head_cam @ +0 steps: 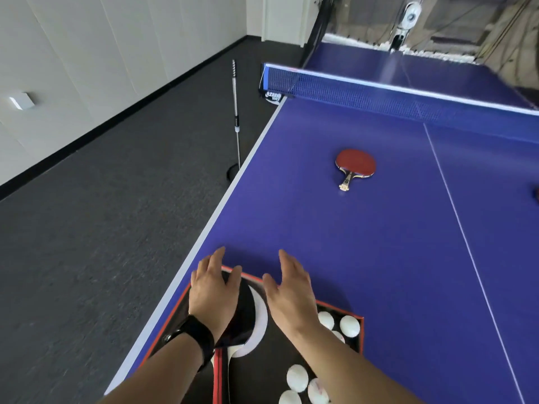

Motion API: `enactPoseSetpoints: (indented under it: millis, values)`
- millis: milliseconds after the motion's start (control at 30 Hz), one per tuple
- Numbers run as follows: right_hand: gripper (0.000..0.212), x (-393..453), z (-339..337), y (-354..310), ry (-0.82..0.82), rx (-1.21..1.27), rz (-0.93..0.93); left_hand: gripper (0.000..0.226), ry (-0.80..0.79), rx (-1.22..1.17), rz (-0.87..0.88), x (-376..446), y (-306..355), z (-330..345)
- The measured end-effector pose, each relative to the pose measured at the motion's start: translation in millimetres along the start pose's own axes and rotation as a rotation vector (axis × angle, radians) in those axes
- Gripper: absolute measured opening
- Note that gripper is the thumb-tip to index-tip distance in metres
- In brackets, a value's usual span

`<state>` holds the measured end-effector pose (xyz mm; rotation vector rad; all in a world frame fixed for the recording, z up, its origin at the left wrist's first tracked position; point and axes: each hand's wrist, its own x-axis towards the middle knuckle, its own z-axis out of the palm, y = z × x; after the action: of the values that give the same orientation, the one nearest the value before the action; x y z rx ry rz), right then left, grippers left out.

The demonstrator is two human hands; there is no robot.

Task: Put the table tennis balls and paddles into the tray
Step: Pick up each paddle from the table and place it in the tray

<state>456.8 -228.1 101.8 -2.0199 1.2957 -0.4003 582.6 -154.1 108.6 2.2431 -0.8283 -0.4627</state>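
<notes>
I see both hands spread, holding nothing | left hand over black paddle in tray | right hand beside balls | red paddle far ahead on tabletop

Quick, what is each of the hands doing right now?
Left hand: open, fingers spread, resting on the black paddle in the tray.
Right hand: open, holding nothing.

**Blue counter, what's sitting on it**

So the counter is a blue table tennis top with white edge lines and a thin white centre line running down it. A net stretches across the far end. Out in the open, a red paddle lies flat, handle pointing toward the near side. At the near left corner sits a black tray with a red rim, well apart from the paddle.
</notes>
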Motion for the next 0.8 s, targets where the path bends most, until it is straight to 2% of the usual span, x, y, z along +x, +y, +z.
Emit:
enactPoseSetpoints:
  millis: [200, 400, 600, 800]
  values:
    - [0.067, 71, -101, 26, 0.095, -0.037, 0.031, 0.057, -0.106, -0.183, 0.113, 51, 114, 44]
    - [0.069, 183, -173, 102, 0.139, -0.157, 0.090, 0.063, -0.232, -0.099, 0.183, 120, 188, 134]
    - [0.069, 290, -188, 177, 0.053, -0.250, 0.066, 0.059, -0.279, 0.080, 0.178, 201, 228, 244]
    - [0.069, 353, -186, 236, -0.027, -0.318, 0.008, 0.061, -0.295, 0.177, 0.192, 261, 258, 339]
